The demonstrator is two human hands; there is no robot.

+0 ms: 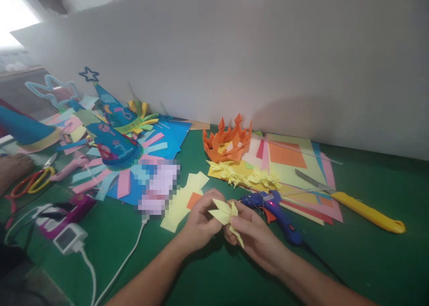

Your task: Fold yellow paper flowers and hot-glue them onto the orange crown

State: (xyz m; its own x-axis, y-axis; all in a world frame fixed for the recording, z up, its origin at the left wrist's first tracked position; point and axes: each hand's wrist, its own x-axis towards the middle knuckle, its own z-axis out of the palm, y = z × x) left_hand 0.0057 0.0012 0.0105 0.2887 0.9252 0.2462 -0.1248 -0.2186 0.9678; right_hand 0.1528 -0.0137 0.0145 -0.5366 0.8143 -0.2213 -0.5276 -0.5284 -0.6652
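Note:
Between my two hands is a pale yellow folded paper piece (223, 212) with pointed flaps. My left hand (203, 219) grips its left side, fingers curled behind it. My right hand (250, 228) pinches the right side between thumb and fingers; one narrow point hangs down below the thumb. Just beyond lies a row of similar yellow folded pieces (246, 176). Behind that stands an orange folded-paper crown (226, 145). Left of my hands are yellow paper strips (181, 203) with a small orange square (193, 200) on them.
A blue glue gun (283, 219) lies by my right hand, its cord running right. Further right is a yellow-handled knife (365, 210), blade bare. Paper sheets (288, 154), party hats (115, 147), scissors (42, 181) and a power strip (69, 214) surround. Another person's hand (15, 169) rests at far left.

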